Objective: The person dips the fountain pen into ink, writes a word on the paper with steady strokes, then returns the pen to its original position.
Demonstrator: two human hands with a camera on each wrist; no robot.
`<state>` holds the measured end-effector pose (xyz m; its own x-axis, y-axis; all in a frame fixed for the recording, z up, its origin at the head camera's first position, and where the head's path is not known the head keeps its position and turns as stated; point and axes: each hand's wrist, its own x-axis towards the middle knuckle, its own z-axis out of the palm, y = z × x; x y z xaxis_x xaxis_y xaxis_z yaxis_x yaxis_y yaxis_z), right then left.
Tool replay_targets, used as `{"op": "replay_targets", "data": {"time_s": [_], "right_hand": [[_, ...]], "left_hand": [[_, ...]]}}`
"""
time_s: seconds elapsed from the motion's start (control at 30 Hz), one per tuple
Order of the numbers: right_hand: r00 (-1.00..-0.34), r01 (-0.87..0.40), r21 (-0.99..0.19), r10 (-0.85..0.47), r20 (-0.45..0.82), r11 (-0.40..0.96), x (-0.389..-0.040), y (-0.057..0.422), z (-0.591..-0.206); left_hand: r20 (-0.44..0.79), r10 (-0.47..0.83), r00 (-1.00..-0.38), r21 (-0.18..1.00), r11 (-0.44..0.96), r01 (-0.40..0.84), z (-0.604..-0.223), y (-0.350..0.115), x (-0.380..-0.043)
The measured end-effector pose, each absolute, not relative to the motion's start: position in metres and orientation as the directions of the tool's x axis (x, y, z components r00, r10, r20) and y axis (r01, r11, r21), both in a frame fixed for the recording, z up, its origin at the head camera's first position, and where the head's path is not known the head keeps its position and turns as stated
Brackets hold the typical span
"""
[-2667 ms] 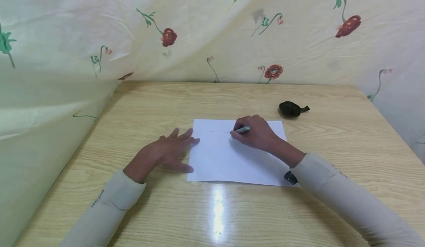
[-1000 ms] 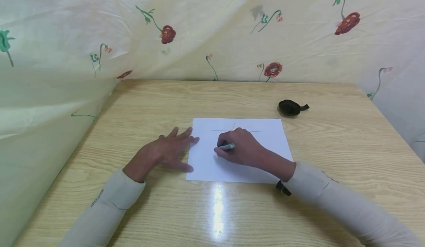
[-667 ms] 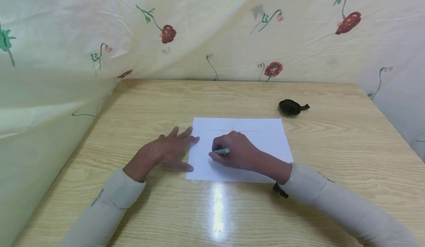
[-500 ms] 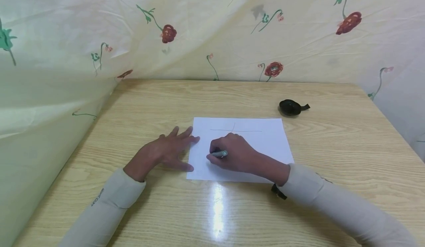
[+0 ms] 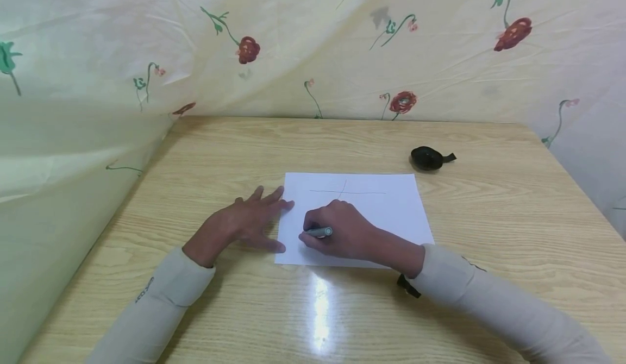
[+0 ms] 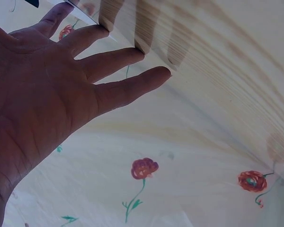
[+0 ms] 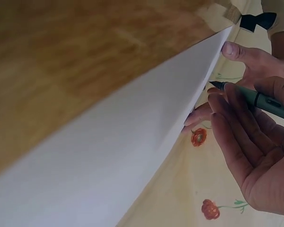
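A sheet of white paper lies on the wooden table. On it are a long thin horizontal line and a slanted line crossing it near the top, whose lower end my right hand hides. That hand pinches a green pen between thumb and fingers, low over the left part of the sheet. In the right wrist view the pen shows a dark pointed tip. My left hand rests with spread fingers at the sheet's left edge, thumb and fingertips touching the paper. The left wrist view shows its palm and straight fingers.
A small black pan-shaped object with a short handle sits beyond the sheet's upper right corner. Floral cloth hangs behind the table and along its sides. A black strap piece shows under the right wrist.
My right hand moves down and left across the sheet with the pen. The horizontal line has grown longer and a slanted line now crosses it. My left hand stays put.
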<state>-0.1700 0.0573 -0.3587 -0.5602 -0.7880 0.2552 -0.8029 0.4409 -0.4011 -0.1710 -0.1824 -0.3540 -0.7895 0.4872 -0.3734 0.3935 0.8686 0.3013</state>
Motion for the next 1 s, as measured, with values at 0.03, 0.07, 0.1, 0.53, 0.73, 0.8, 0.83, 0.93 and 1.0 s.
{"op": "replay_targets", "data": {"time_s": [0.03, 0.07, 0.1, 0.53, 0.73, 0.8, 0.83, 0.93, 1.0], "right_hand": [[-0.560, -0.805, -0.398, -0.786, 0.261, 0.441, -0.171, 0.058, -0.359], [-0.560, -0.806, -0.397, -0.784, 0.268, 0.439, -0.172, 0.059, -0.359], [-0.560, -0.807, -0.396, -0.782, 0.275, 0.438, -0.174, 0.059, -0.360], [-0.624, -0.774, -0.403, -0.699, 0.350, 0.488, -0.195, 0.087, -0.357], [-0.693, -0.715, -0.443, -0.633, 0.346, 0.540, -0.207, 0.106, -0.355], [-0.698, -0.711, -0.453, -0.620, 0.358, 0.539, -0.212, 0.112, -0.354], [-0.702, -0.708, -0.457, -0.611, 0.366, 0.539, -0.214, 0.114, -0.354], [-0.724, -0.686, -0.475, -0.586, 0.365, 0.552, -0.221, 0.121, -0.352], [-0.752, -0.655, -0.490, -0.563, 0.344, 0.575, -0.225, 0.124, -0.352]], "left_hand": [[-0.373, 0.487, -0.790, 0.303, 0.868, 0.393, -0.354, -0.183, -0.171], [-0.373, 0.487, -0.790, 0.303, 0.868, 0.392, -0.355, -0.183, -0.172], [-0.373, 0.487, -0.790, 0.304, 0.868, 0.392, -0.355, -0.183, -0.172], [-0.391, 0.481, -0.784, 0.308, 0.872, 0.381, -0.356, -0.183, -0.173], [-0.386, 0.489, -0.783, 0.316, 0.867, 0.386, -0.353, -0.183, -0.172], [-0.386, 0.492, -0.781, 0.328, 0.864, 0.382, -0.353, -0.183, -0.172], [-0.386, 0.493, -0.780, 0.332, 0.863, 0.382, -0.353, -0.183, -0.172], [-0.387, 0.494, -0.778, 0.342, 0.861, 0.377, -0.353, -0.183, -0.172], [-0.387, 0.494, -0.779, 0.343, 0.861, 0.375, -0.353, -0.183, -0.171]]}}
